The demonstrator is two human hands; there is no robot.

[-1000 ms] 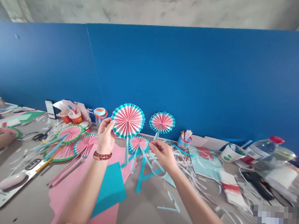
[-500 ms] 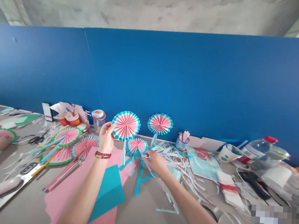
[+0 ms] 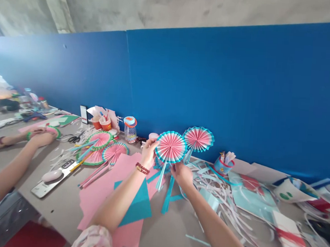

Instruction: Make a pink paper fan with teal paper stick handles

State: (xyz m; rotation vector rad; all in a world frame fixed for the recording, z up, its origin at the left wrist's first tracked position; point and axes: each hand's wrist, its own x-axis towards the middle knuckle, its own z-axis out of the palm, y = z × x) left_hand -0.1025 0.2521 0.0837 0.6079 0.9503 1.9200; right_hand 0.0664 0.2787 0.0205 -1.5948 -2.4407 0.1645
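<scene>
My left hand (image 3: 148, 154), with a beaded bracelet at the wrist, is closed on the edge of a round pleated paper fan (image 3: 171, 147), pink with a blue rim. The fan is raised above the table, its pale handle hanging down. My right hand (image 3: 182, 173) is closed just right of that handle; its fingertips are partly hidden, so what they pinch cannot be told. A smaller fan (image 3: 159, 163) lies mostly hidden behind the held one. Another pink and blue fan (image 3: 198, 139) leans at the blue partition. Blue paper strips (image 3: 168, 198) lie below my right hand.
Pink sheets (image 3: 99, 197) and a teal sheet (image 3: 137, 207) lie under my left arm. More fans (image 3: 115, 152), a phone (image 3: 84, 114) and a lidded jar (image 3: 130, 129) are left. White paper strips (image 3: 219, 194) and a small bucket (image 3: 224, 165) are right. A co-worker's hands (image 3: 42, 136) work far left.
The view has turned left, bringing more of the co-worker's arms in. The held fan has moved towards the leaning fan, overlapping its edge, and now covers most of the smaller fan.
</scene>
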